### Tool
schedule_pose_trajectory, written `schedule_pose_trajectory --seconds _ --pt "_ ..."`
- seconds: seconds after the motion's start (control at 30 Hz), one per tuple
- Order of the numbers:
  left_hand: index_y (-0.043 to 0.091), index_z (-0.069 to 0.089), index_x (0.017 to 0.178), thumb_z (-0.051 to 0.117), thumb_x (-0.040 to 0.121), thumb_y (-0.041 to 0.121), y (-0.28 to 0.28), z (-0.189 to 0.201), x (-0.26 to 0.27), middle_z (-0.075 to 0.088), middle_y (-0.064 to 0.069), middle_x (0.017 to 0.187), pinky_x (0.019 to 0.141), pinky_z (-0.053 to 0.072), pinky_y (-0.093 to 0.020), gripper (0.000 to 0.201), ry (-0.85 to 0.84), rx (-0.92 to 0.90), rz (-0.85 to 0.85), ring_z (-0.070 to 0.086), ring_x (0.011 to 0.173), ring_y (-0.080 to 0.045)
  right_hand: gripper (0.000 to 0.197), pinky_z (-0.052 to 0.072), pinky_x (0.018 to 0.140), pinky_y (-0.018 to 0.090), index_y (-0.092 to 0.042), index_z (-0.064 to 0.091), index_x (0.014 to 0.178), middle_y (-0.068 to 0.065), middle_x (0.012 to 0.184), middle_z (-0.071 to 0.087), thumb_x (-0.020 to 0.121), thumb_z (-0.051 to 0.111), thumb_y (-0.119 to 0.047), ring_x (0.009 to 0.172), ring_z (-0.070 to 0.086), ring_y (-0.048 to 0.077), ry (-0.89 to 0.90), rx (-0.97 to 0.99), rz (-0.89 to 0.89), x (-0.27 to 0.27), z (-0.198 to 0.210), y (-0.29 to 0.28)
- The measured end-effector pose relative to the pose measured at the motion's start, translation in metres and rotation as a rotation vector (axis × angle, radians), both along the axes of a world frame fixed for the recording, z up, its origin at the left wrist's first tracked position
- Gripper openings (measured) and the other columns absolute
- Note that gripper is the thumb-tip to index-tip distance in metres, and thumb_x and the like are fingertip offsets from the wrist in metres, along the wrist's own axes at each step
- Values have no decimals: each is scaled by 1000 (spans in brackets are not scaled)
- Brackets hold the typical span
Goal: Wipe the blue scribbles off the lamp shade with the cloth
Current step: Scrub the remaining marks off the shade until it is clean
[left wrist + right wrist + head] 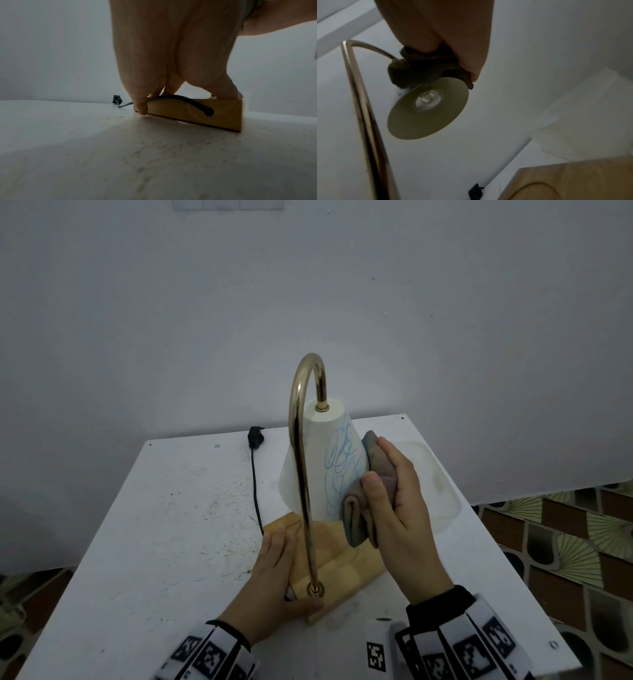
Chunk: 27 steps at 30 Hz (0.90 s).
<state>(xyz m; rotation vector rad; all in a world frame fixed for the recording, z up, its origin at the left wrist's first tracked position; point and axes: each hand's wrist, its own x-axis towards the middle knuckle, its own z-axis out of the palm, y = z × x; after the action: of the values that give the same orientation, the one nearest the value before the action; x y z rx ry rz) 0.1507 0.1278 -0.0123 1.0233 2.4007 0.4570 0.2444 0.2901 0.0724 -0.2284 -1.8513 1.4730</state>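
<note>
A white cone lamp shade [308, 460] hangs from a curved brass arm [297, 446] fixed to a wooden base [346, 563]. Blue scribbles [342, 467] cover the shade's right front. My right hand [394, 494] grips a bunched grey cloth [358, 515] between thumb and fingers and holds it against the shade's right side, beside the scribbles. From below, the cloth [423, 69] sits at the rim of the shade [419, 121]. My left hand [274, 577] lies flat on the base's left part with straight fingers. Its little finger [141, 106] hangs over the base [171, 111] edge.
A black cord [255, 491] with a switch [255, 436] runs from the base toward the table's back edge. The white table [154, 525] is scuffed. A pale translucent container [442, 484] stands behind the shade at right. Patterned floor [565, 542] lies beyond the right edge.
</note>
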Motion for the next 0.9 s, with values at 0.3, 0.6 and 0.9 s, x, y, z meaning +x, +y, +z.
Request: schedule_pose_trajectory --seconds 0.3,0.6,0.9 --pt "19 -11 149 16 31 103 0 -5 -3 -23 7 155 117 -9 -36 148 10 25 -19 -28 140 -17 52 24 114 30 -20 29 143 -5 151 28 93 41 -32 140 24 13 90 274 -78 0 -8 -19" --pt "18 -9 150 14 26 103 0 -3 -2 -22 5 155 109 -12 -26 152 4 8 -19 -32 130 -9 47 36 108 39 -31 36 134 -10 140 43 89 37 -45 131 38 6 34 -31 -81 2 -13 -7" --pt "19 -10 149 13 29 103 1 -2 0 -23 7 155 111 -11 -29 149 26 13 -12 -31 133 -11 45 27 112 29 -22 33 140 -6 146 35 96 34 -31 137 30 14 101 221 -106 1 -2 -20"
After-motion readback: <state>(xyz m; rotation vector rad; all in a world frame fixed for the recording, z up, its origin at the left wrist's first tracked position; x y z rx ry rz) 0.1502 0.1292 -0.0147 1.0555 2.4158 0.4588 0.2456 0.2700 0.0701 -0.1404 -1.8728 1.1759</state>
